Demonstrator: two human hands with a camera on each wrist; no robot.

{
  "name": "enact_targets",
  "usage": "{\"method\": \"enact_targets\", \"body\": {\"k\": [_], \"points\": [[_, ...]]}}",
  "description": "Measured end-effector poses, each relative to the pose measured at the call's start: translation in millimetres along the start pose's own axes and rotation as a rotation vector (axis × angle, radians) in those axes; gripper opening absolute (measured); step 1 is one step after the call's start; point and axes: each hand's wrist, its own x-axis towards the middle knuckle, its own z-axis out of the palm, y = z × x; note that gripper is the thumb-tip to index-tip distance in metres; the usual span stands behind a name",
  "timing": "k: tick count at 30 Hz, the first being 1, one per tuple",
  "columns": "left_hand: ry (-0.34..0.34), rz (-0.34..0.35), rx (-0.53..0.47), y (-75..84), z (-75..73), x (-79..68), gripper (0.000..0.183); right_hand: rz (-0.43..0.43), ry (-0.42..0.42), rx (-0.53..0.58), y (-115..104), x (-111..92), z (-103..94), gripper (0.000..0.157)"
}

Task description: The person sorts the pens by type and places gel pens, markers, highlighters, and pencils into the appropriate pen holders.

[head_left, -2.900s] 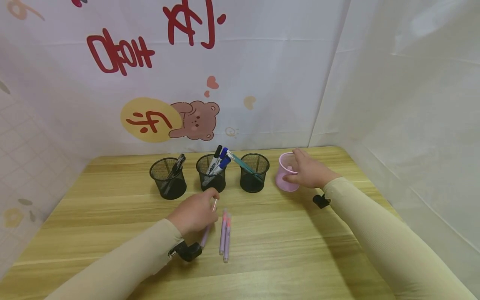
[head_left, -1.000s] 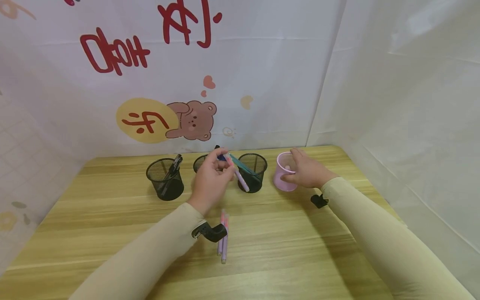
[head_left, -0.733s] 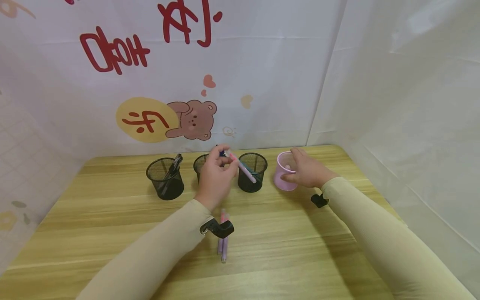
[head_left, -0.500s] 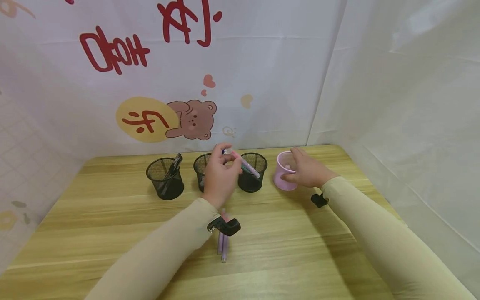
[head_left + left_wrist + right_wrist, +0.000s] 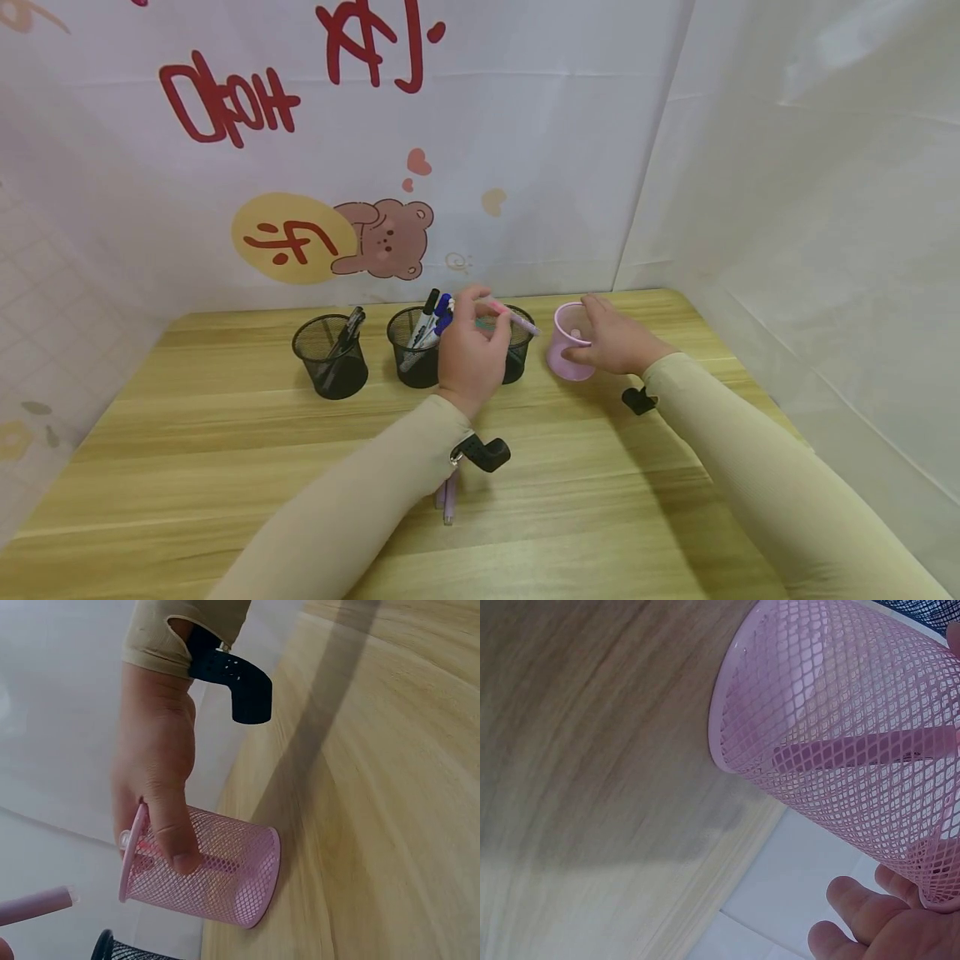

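In the head view my left hand [image 5: 472, 354] pinches a pale purple pen [image 5: 522, 322] with a pink part and a clear end. The pen slants over the third black mesh cup [image 5: 517, 367], its lower end pointing at the pink mesh pen cup [image 5: 572, 360]. My right hand [image 5: 618, 340] grips that pink cup by its rim and side, and the cup stands on the table. Inside it leans another purple pen [image 5: 855, 750], visible through the mesh in the right wrist view. Two purple pens [image 5: 449, 500] lie on the table, partly hidden under my left wrist.
A black mesh cup [image 5: 337, 379] with black pens stands at the left. Beside it another black mesh cup [image 5: 415, 367] holds several black- and blue-capped markers [image 5: 429, 321]. The wooden table [image 5: 600, 517] ends at a white printed backdrop [image 5: 540, 167].
My left hand picked up a purple pen from the table, raised it and carried it rightward past the marker cup towards the pink cup. My right hand has stayed on the pink cup.
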Motion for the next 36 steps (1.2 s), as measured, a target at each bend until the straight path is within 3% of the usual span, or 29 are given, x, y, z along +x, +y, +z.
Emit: {"method": "enact_targets", "body": {"k": [6,20,36], "points": [[0.04,0.008,0.011,1.4,15.3,0.7,0.032,0.004,0.008,-0.005,0,1,0.8,0.109],[0.073,-0.05,0.048,3.1,38.6,4.0,0.033,-0.006,0.02,-0.002,2,3,2.4,0.106],[0.04,-0.079,0.104,2.7,51.8,0.0,0.032,-0.008,0.014,-0.006,2,2,2.1,0.105]]}}
